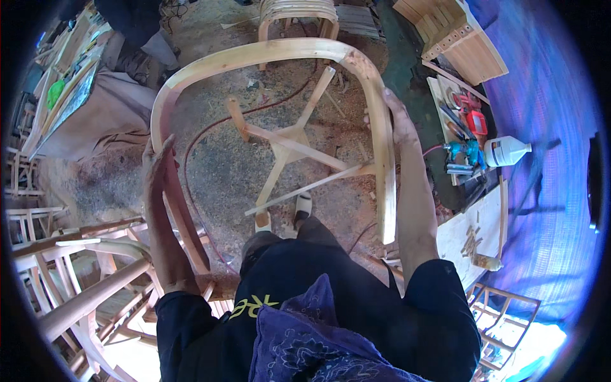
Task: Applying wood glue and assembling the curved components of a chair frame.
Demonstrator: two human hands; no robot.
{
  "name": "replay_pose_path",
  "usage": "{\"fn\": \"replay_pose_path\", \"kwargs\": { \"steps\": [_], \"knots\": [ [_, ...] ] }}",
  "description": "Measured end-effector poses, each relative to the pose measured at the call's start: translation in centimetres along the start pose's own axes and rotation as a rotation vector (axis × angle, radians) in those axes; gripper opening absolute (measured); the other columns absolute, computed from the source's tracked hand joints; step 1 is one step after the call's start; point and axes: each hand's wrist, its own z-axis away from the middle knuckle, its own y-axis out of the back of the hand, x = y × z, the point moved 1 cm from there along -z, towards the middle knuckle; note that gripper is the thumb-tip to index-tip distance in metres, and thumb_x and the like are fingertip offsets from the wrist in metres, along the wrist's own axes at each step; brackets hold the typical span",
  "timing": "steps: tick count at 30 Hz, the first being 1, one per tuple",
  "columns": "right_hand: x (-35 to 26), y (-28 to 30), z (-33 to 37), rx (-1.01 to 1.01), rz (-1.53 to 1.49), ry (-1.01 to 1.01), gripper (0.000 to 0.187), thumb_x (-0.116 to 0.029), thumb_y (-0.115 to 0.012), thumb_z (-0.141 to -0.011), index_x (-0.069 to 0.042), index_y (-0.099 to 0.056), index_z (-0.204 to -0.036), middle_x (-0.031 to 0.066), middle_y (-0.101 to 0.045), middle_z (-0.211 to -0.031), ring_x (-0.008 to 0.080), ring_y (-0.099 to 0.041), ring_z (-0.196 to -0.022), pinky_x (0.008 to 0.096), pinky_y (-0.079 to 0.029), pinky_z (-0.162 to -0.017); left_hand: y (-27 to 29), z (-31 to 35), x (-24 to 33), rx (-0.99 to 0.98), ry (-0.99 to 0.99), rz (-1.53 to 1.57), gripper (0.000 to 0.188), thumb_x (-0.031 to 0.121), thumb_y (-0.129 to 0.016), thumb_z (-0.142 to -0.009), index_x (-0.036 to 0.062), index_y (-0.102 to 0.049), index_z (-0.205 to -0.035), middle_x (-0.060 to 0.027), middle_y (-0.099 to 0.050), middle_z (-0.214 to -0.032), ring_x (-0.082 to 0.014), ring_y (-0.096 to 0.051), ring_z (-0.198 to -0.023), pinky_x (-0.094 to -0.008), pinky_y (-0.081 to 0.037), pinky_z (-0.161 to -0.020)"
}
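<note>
Between my two hands I hold up a large U-shaped bent-wood chair rail (273, 51), its curve away from me and both ends toward me. My left hand (159, 159) grips its left arm from the outside, with the fingers partly behind the wood. On the other side my right hand (396, 118) is wrapped round the right arm, thumb on top. Below the rail, a wooden chair leg frame (293, 143) with crossed rails stands on the floor by my feet. A thin pale wooden strip (305, 189) slants across the frame's near side.
Stacked curved wooden parts (298, 9) stand ahead. At right lie a teal power tool (468, 151), a white bottle (507, 151) and a red item (476, 122). Chair frames (95, 286) crowd the left. A dark red hose (210, 127) crosses the dusty floor. A covered table (95, 118) stands far left.
</note>
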Motion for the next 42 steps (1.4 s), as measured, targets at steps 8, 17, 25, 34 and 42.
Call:
{"fn": "replay_pose_path", "kwargs": {
  "steps": [8,17,25,34,42],
  "knots": [
    [5.5,6.8,-15.3,-0.26,-0.285,-0.218,0.059,-0.052,-0.047,-0.099,-0.005,-0.053,-0.133,0.013,-0.067,-0.102,0.0207,-0.066,-0.079,0.0351,-0.058,-0.059,-5.5,-3.4,-1.2,0.024,0.134,-0.09,0.036,0.037,-0.075,-0.085,0.009,-0.058,-0.101,-0.0024,-0.055,-0.069,-0.0145,-0.055,-0.051,-0.0293,-0.047,-0.046],
    [10.6,11.2,-26.4,-0.437,-0.405,-0.425,0.061,-0.058,-0.051,-0.095,-0.007,-0.057,-0.128,0.0112,-0.068,-0.085,0.0216,-0.065,-0.059,0.03,-0.055,-0.049,-10.6,-7.4,-3.1,0.143,0.41,-0.207,0.043,0.045,-0.076,-0.083,0.0077,-0.058,-0.097,-0.0016,-0.056,-0.069,-0.0151,-0.057,-0.051,-0.0293,-0.048,-0.047],
    [12.2,11.2,-29.2,-0.472,-0.428,-0.517,0.061,-0.054,-0.048,-0.098,-0.005,-0.051,-0.134,0.0159,-0.067,-0.11,0.0202,-0.069,-0.081,0.0331,-0.059,-0.052,-12.0,-7.3,-5.4,0.151,0.459,-0.179,0.045,0.043,-0.075,-0.083,0.0071,-0.057,-0.103,-0.0027,-0.057,-0.069,-0.016,-0.057,-0.051,-0.0304,-0.049,-0.047],
    [11.3,9.3,-29.1,-0.379,-0.394,-0.567,0.056,-0.047,-0.051,-0.098,-0.005,-0.05,-0.135,0.0189,-0.065,-0.113,0.0211,-0.067,-0.081,0.03,-0.058,-0.054,-12.2,-7.8,-9.3,0.14,0.494,-0.166,0.044,0.044,-0.076,-0.082,0.0044,-0.06,-0.093,-0.0038,-0.059,-0.069,-0.0167,-0.058,-0.051,-0.0305,-0.048,-0.046],
    [11.0,12.1,-33.2,-0.325,-0.327,-0.618,0.053,-0.042,-0.055,-0.097,-0.002,-0.052,-0.131,0.017,-0.065,-0.106,0.026,-0.065,-0.079,0.0372,-0.058,-0.061,-14.9,-11.6,-8.3,0.059,0.412,-0.054,0.043,0.038,-0.075,-0.084,0.0058,-0.056,-0.106,-0.0012,-0.055,-0.069,-0.0141,-0.055,-0.052,-0.0292,-0.047,-0.046]
  ]
}}
